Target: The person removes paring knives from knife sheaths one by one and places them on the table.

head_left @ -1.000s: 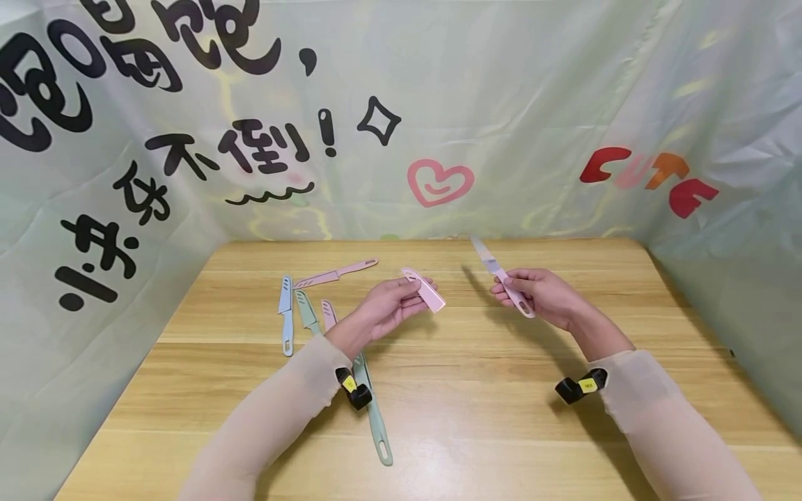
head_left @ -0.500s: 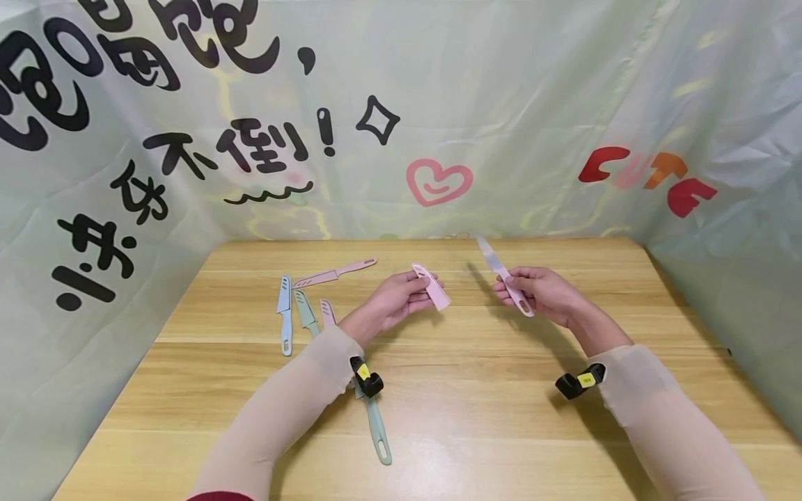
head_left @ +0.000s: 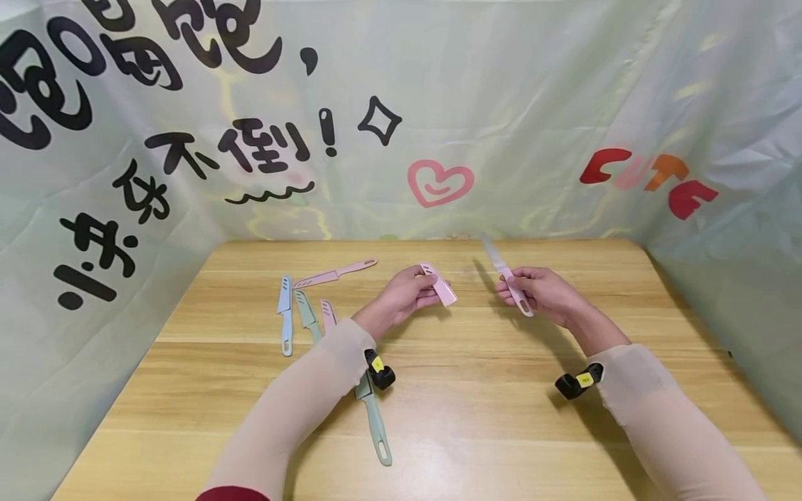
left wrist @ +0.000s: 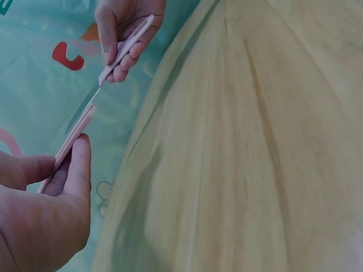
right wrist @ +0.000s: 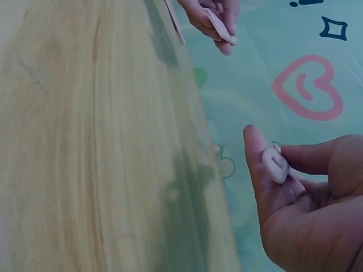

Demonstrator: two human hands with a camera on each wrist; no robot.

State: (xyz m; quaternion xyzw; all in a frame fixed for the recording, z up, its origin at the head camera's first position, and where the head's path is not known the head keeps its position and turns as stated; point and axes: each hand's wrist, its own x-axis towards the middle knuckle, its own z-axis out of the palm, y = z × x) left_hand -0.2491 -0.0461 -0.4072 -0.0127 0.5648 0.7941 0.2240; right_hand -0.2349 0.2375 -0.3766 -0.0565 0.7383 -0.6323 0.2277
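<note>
On the far left of the bench [head_left: 438,417] I see spare knives lying flat: a blue knife [head_left: 285,313], a green knife [head_left: 370,410] and a pink sheathed knife [head_left: 335,273]. My left hand [head_left: 404,296] pinches the pink sheath [head_left: 438,284] between thumb and fingers, above the bench. Just right of it, my right hand [head_left: 541,292] grips the pink paring knife [head_left: 509,282] by its handle, the bare blade angled up and away. The two long axes run roughly parallel, so the blade lies beside the sheath rather than pointing into it; from the left wrist they look nearly in line
</note>
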